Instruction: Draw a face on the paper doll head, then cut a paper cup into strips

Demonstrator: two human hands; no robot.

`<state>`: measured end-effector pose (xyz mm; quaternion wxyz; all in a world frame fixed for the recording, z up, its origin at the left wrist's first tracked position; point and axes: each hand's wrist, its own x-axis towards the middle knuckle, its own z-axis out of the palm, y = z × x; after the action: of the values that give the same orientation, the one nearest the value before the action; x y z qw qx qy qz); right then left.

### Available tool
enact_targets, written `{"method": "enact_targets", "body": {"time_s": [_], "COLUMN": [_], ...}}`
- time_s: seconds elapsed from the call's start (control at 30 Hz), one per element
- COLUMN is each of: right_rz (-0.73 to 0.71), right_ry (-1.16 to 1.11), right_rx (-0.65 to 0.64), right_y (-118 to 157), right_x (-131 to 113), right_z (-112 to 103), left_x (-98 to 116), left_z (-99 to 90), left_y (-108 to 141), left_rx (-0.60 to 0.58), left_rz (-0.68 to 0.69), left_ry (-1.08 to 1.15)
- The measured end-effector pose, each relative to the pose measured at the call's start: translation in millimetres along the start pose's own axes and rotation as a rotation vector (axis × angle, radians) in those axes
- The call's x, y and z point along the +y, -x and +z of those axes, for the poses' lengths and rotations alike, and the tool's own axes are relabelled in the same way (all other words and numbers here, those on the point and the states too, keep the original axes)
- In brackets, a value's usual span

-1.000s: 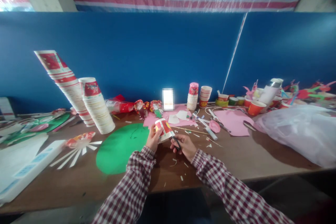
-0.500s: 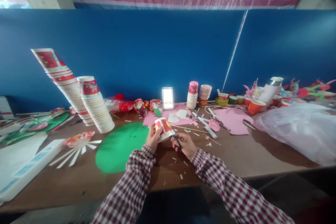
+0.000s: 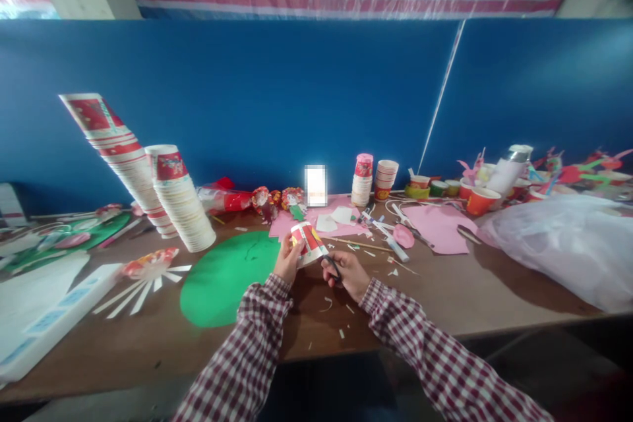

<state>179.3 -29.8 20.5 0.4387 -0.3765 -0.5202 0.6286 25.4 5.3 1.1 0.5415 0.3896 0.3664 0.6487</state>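
A red, yellow and white paper cup [image 3: 307, 241] is gripped by my left hand [image 3: 287, 261], thumb over its side. My right hand [image 3: 350, 271] is closed on black-handled scissors [image 3: 333, 266], whose blades meet the cup's right rim. Left of my hands a green paper disc [image 3: 230, 280] lies flat on the brown table [image 3: 420, 297]. Small white paper scraps [image 3: 341, 333] lie below the hands. Behind the cup are pink paper sheets [image 3: 284, 225] with white pieces on top.
Tall cup stacks [image 3: 185, 211] lean at the left, near a cut cup with white strips [image 3: 143, 287] and a long white box [image 3: 54, 323]. Two short cup stacks [image 3: 362, 181] stand at the back. At the right are a translucent plastic bag [image 3: 558, 250] and red cups [image 3: 481, 200].
The cup in my left hand has tilted very slightly. Both hands remain in nearly the same place, still holding the cup and scissors.
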Motion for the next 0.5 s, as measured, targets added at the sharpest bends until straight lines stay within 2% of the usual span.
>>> {"method": "enact_targets", "body": {"time_s": [0.2,0.37,0.5], "right_rz": [0.006,-0.016,0.028], "right_ry": [0.018,0.064,0.046], "right_rx": [-0.019,-0.063,-0.103], "right_y": [0.3,-0.5,0.4], "right_x": [5.2,9.9,8.8], "right_z": [3.4,3.5,2.5], "left_x": [-1.5,-4.4,-3.6], "left_z": [-2.5,-2.9,-1.9], "left_y": [0.7,-2.0,-3.3], "left_rx": [-0.058,0.012,0.047], "left_rz": [-0.022,-0.006,-0.003], "left_ry": [0.004,0.014,0.087]}}
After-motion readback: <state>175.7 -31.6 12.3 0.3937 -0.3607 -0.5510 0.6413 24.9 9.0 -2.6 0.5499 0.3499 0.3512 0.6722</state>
